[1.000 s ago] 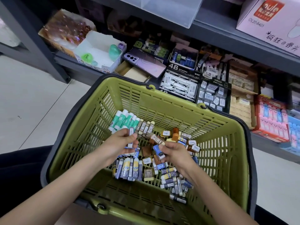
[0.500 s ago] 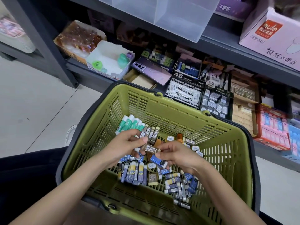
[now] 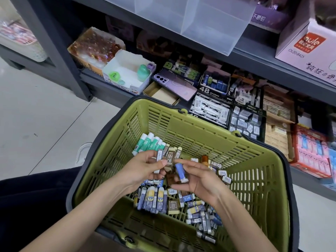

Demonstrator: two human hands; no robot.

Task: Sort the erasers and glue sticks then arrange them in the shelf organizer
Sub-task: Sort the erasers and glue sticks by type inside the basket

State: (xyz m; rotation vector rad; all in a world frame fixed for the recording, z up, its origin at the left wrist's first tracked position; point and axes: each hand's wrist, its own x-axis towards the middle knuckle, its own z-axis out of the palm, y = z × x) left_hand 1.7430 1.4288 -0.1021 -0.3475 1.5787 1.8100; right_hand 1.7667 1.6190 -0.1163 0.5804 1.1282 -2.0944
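Brown rectangular 2B erasers (image 3: 169,159) are gripped by the left hand (image 3: 143,168), a blue cylindrical glue stick (image 3: 180,171) by the right hand (image 3: 200,180).

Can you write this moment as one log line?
left hand: grips barcoded eraser | right hand: pinches blue piece | where: above green basket | stage: sorting

Basket (image 3: 181,124) matt green slotted plastic; erasers (image 3: 169,159) in printed paper sleeves; floor (image 3: 36,110) smooth tile.
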